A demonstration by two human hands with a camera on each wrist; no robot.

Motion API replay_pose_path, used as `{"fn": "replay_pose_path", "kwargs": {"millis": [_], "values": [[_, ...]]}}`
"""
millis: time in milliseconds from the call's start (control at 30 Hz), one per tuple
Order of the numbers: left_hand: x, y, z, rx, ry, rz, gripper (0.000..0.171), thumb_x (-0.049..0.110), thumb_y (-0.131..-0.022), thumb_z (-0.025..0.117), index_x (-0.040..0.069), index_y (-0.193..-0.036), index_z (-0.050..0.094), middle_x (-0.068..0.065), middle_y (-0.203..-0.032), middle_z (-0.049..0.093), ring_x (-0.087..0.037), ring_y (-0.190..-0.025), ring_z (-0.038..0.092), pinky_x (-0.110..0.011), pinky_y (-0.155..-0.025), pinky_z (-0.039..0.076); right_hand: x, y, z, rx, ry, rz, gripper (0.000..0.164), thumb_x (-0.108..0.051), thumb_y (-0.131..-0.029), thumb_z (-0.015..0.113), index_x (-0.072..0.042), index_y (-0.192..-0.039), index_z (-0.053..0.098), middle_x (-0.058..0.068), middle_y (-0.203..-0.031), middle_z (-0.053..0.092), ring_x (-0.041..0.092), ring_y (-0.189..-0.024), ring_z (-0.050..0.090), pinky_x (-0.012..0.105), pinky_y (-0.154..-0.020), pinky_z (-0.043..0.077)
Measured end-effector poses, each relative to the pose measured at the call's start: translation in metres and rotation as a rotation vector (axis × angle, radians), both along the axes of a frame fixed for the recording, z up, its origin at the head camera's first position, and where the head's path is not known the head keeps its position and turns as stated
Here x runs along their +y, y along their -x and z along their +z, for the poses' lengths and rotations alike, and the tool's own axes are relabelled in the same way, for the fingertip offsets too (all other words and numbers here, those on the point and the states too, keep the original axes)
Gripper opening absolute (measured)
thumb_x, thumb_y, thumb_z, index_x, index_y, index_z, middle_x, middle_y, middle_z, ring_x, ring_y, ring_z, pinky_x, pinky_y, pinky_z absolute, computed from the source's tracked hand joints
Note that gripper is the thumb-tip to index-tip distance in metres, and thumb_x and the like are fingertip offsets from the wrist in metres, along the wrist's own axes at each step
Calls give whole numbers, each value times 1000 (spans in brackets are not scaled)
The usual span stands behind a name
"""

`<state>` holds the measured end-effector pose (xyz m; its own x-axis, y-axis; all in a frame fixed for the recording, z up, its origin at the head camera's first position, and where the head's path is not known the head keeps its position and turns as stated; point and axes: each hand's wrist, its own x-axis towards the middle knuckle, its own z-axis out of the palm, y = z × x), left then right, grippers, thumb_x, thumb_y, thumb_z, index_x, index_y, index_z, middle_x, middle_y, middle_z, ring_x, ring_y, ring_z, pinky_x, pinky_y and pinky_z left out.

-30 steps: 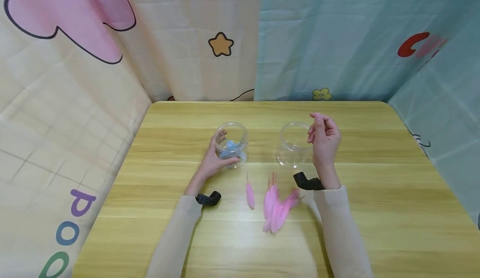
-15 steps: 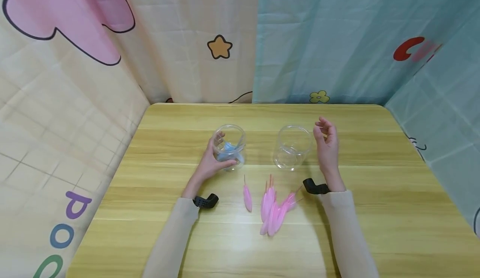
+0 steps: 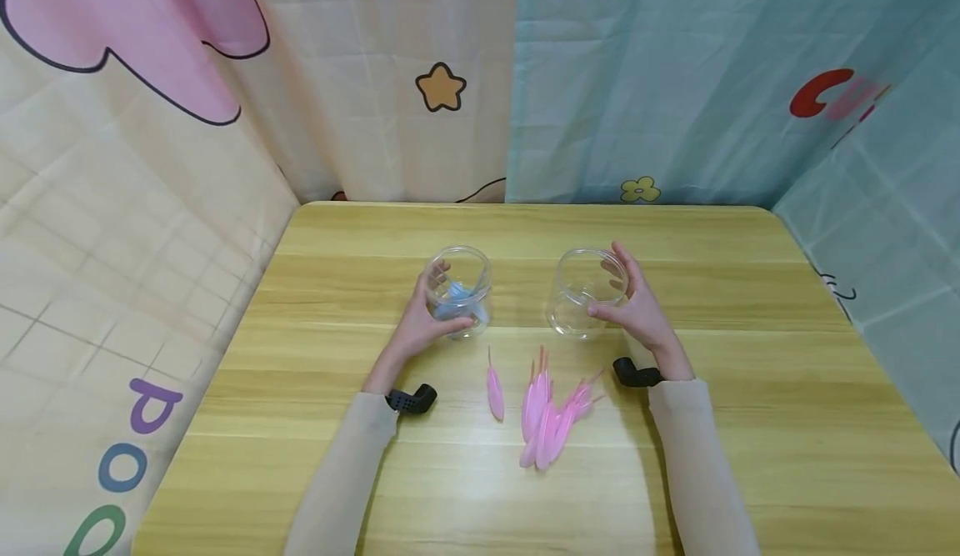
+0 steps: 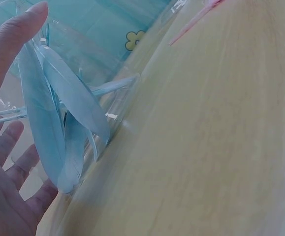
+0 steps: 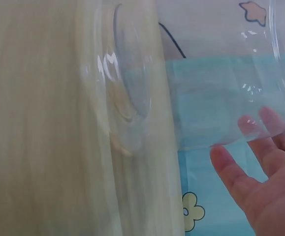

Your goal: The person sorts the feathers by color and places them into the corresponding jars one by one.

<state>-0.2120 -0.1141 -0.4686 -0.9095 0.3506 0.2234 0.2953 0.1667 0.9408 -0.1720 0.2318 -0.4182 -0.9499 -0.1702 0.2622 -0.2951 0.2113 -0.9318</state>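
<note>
Left hand (image 3: 417, 328) is gripping the left jar (image 3: 480, 297), blue feathers (image 4: 68, 118) lying inside. Right hand (image 3: 643, 311) is spanning the right jar (image 3: 573, 310), fingers (image 5: 236, 178) wide; can't tell if they're pressing. Pink feathers (image 3: 545, 433) are lying on the counter (image 3: 450, 493), nearer the person. Step looks like securing both jars; next move is probably calling for a firmer right grip.

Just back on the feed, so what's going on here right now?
Someone's left hand holds the left jar, with blue feathers inside it. The right hand is round the right jar, in which no feathers show. Both jars stand upright on the table. A cluster of pink feathers lies on their near side, with a single pink feather to its left.
</note>
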Motion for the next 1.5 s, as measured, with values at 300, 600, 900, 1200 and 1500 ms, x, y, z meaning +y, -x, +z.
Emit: {"fn": "replay_pose_path", "kwargs": {"millis": [300, 600, 900, 1200, 1500], "values": [[1, -1, -2, 6, 13, 6, 104, 13, -71, 85, 10, -150, 17, -12, -150, 28, -30, -135, 26, -54, -106, 23, 1, -3, -9, -66, -46, 34, 107, 12, -69, 77, -2, -150, 7, 29, -147, 24, 46, -133, 21, 67, -101, 18], [1, 6, -17, 25, 4, 11, 108, 27, -68, 87, 22, -150, 18, -6, -150, 30, -24, -135, 27, -53, -106, 24, 4, -2, -16, -42, -78, 14, 94, 5, -68, 81, 2, -143, 26, 27, -141, 34, 44, -129, 29, 63, -102, 19], [-1, 5, -16, -25, 49, 17, 121, 15, -69, 86, 27, -153, -1, -1, -156, 16, -26, -140, 15, -55, -109, 13, 4, -3, -17, -46, -114, 9, 92, 1, -71, 81, 0, -144, 26, 26, -141, 35, 42, -129, 30, 64, -102, 19], [3, -16, 21, 438, -280, 330, 101, 63, -80, 62, -8, -141, 23, -26, -140, 32, -38, -128, 30, -51, -105, 21, 1, 1, -10, -60, -153, 15, 92, -5, -72, 82, 0, -144, 25, 28, -141, 34, 42, -129, 30, 63, -102, 20], [67, -53, 29, 814, 207, 295, 23, 32, -82, 66, 10, -86, 66, -1, -78, 61, -19, -73, 55, -29, -67, 43, 1, 2, -11, -51, -120, 21, 90, -1, -71, 81, 1, -143, 27, 30, -140, 34, 45, -128, 30, 65, -100, 20]]}}
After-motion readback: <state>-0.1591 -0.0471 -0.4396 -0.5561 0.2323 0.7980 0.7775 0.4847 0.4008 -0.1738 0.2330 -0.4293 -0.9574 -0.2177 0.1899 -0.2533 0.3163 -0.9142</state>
